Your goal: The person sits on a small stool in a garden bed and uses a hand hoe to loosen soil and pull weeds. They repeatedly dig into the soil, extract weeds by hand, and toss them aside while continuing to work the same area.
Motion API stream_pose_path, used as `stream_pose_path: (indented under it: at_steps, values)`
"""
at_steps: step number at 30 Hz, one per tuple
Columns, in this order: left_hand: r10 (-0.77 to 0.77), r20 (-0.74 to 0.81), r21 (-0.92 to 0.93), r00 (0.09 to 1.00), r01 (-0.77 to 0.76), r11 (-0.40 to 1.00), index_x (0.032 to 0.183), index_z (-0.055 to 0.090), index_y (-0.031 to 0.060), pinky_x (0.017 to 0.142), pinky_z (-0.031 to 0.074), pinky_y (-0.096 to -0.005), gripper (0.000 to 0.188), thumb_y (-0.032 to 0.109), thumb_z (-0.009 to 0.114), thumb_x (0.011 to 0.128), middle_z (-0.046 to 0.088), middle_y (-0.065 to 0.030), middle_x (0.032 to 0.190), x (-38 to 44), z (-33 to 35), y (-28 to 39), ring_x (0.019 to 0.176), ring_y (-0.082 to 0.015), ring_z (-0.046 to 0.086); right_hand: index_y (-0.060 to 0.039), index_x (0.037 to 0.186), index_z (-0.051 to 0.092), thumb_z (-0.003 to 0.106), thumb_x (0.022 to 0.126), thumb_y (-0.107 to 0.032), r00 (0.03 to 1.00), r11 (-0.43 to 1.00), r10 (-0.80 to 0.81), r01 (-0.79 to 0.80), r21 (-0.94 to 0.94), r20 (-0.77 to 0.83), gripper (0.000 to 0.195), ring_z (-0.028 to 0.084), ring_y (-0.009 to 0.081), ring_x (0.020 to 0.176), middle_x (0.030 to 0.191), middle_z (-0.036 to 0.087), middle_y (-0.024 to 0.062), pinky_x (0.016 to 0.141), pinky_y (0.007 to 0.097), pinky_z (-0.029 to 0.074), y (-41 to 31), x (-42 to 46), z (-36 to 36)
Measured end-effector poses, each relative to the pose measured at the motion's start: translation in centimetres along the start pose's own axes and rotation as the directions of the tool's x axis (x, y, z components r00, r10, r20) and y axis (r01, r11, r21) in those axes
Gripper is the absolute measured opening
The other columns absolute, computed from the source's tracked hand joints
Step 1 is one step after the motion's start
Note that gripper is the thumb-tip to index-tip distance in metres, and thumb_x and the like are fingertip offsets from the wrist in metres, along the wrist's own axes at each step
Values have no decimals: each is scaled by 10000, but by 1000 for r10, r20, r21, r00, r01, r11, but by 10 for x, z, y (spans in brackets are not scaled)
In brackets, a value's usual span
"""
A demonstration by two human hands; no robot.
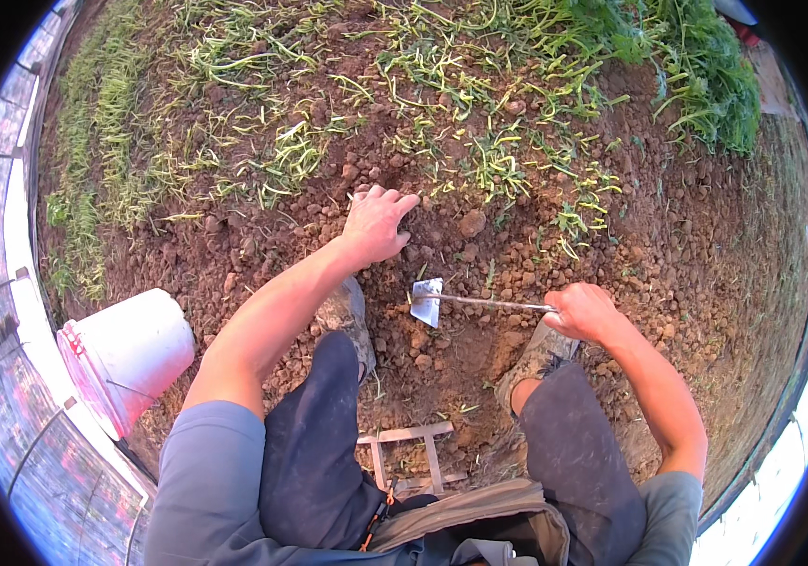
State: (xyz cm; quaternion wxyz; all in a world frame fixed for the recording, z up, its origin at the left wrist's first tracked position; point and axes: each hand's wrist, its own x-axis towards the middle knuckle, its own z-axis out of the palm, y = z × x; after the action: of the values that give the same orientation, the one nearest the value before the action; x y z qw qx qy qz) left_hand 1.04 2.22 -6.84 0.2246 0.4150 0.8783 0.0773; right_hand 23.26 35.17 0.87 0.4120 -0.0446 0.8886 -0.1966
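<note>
My left hand [378, 225] reaches down to clumpy brown soil [471, 223], its fingers spread and fingertips at the ground. I see nothing held in it, though the fingertips are partly hidden against the dirt. In my right hand [581, 311] is the end of a small hand hoe [489, 303], held out sideways above my right shoe [531, 357]. Its thin shaft runs left to a flat metal blade [426, 301] with dirt on it, low over the soil between my feet. Cut green stems [496, 170] lie scattered just beyond my left hand.
To my left is a white plastic bucket [135, 347], rim facing left. Leafy greens [708, 78] are massed at upper right. Low plant rows [117, 106] run along the far left. A frame of tan strips [404, 433] lies between my legs, near an open brown bag [475, 509] at my waist.
</note>
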Motion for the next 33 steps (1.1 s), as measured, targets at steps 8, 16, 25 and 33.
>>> stream_pose_path:
  at_steps: [8, 16, 25, 33]
  values:
    - [231, 295, -190, 927, -180, 965, 1081, 723, 159, 935, 495, -463, 227, 180, 720, 855, 630, -103, 998, -70, 24, 29, 1041, -292, 639, -106, 952, 705, 649, 890, -394, 994, 992, 41, -29, -121, 97, 299, 711, 415, 813, 779, 710, 189, 752, 531, 565, -13, -11, -20]
    - [-107, -261, -67, 959, 93, 993, 1401, 536, 141, 1158, 377, -559, 650, 215, 813, 817, 422, -182, 1547, -52, -2, 5, 1437, -416, 401, -87, 887, 684, 680, 888, -402, 993, 968, 65, -40, -246, 94, 315, 711, 416, 798, 760, 705, 191, 731, 535, 565, -18, -16, -59]
    - [-165, 130, -502, 978, 208, 839, 1144, 669, 90, 957, 538, -422, 446, 58, 817, 725, 559, -155, 1269, -46, 13, -31, 1093, -381, 620, -77, 850, 666, 644, 871, -340, 998, 994, 62, -62, -91, -4, 265, 695, 434, 795, 768, 697, 205, 726, 546, 552, -39, 7, -49]
    - [-300, 200, -452, 933, 360, 816, 1092, 729, 43, 896, 561, -439, 307, 285, 764, 907, 754, -185, 1019, -62, -15, -23, 992, -369, 723, -83, 857, 677, 628, 833, -305, 985, 984, 171, -171, 48, 5, 229, 677, 446, 790, 767, 685, 211, 724, 550, 546, -27, -6, -24]
